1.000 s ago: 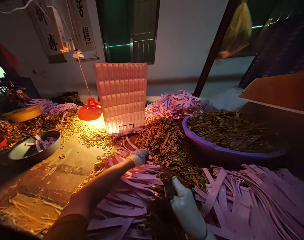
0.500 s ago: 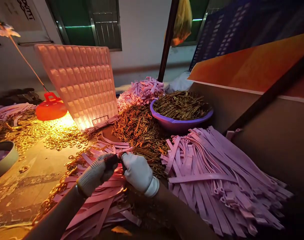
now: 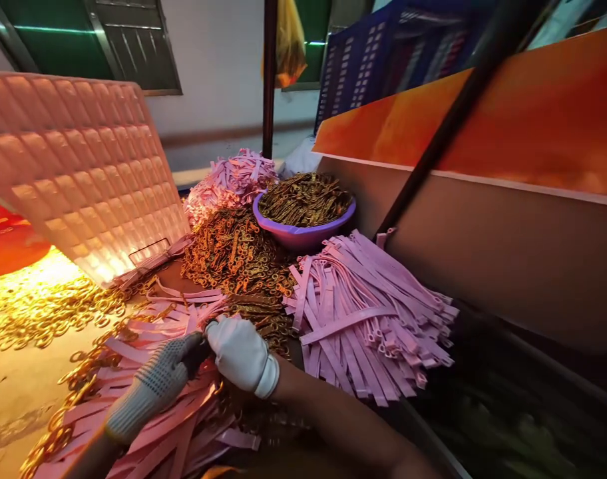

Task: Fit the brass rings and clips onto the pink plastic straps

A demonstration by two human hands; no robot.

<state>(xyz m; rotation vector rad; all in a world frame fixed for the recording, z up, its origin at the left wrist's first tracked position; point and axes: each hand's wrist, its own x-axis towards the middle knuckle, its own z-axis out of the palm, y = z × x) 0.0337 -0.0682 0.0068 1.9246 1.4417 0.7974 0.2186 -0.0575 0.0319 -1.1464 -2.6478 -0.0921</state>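
My left hand (image 3: 158, 379), in a dotted knit glove with dark fingertips, is closed in a pinch above a pile of pink straps (image 3: 154, 426). Against its fingertips works my right hand (image 3: 241, 352), in a white glove, its fingers also curled shut. Whatever is pinched between them is small and dark, and the fingers hide it. Gold-coloured chain links (image 3: 58, 426) edge the strap pile on the left. Beyond my hands lies a heap of brass-coloured metal links (image 3: 238, 249). To the right, a fan of pink straps with looped ends (image 3: 353, 326) is spread out.
A purple basin (image 3: 303, 233) holds more dark metal pieces. Behind the links rises another pink strap heap (image 3: 238, 173). A ribbed translucent panel (image 3: 98, 166) leans beside a red lamp (image 3: 14, 243) over bright gold links (image 3: 38, 306). A dark pole (image 3: 433, 146) slants before an orange-topped board (image 3: 508, 246).
The view has swung to the right, so everything sits further left. Both hands remain together, fingertips close over the strap pile. The lamp is now partly cut off.
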